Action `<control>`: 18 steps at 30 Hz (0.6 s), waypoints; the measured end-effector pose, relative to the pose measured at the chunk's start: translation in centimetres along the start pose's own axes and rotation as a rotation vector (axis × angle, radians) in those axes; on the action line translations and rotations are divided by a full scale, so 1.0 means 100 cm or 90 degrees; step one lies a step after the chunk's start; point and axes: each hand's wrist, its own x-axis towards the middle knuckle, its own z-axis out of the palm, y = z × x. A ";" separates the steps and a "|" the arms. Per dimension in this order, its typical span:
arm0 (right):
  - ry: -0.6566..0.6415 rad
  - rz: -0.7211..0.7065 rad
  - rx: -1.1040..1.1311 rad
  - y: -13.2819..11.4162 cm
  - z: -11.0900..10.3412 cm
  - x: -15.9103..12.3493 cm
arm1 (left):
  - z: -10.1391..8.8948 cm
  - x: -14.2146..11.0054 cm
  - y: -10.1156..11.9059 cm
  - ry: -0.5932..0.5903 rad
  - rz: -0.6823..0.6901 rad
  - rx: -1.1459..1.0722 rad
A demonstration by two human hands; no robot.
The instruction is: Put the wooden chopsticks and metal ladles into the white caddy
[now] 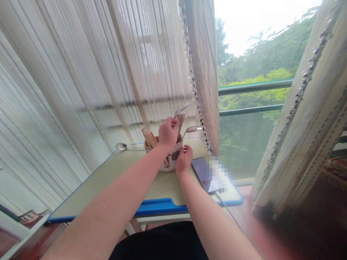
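A white cutlery holder (173, 156) stands near the far edge of a small pale table (114, 184) with a blue rim. It holds wooden chopsticks (149, 138) and metal spoons. My left hand (168, 131) is above the holder, closed round the handle of a spoon (181, 109) that points up. My right hand (184, 159) is closed against the holder's right side, its fingers pinched at the handle of another spoon (193, 129).
A loose metal spoon (121, 146) lies on the table left of the holder. A dark phone (206, 174) with a cable lies at the right. String curtains hang behind and to the right; a window with green rails shows trees.
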 end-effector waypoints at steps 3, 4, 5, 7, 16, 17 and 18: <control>0.001 0.001 0.002 -0.002 0.000 0.000 | 0.000 -0.002 0.003 0.012 0.011 -0.017; 0.001 0.000 0.001 -0.002 -0.001 0.000 | 0.000 -0.003 0.004 0.018 0.017 -0.020; 0.001 -0.001 0.000 -0.003 -0.001 0.000 | 0.000 -0.003 0.004 0.022 0.022 -0.023; 0.001 -0.002 -0.002 -0.003 -0.001 0.000 | 0.001 -0.005 0.005 0.021 0.031 -0.026; 0.005 0.006 -0.006 -0.001 -0.001 0.000 | 0.006 -0.016 -0.011 -0.102 0.037 -0.012; 0.003 0.010 -0.004 -0.001 -0.001 0.000 | 0.005 -0.016 -0.012 -0.116 0.034 -0.009; 0.000 0.015 -0.003 -0.001 0.000 0.000 | 0.005 -0.016 -0.013 -0.134 0.027 -0.006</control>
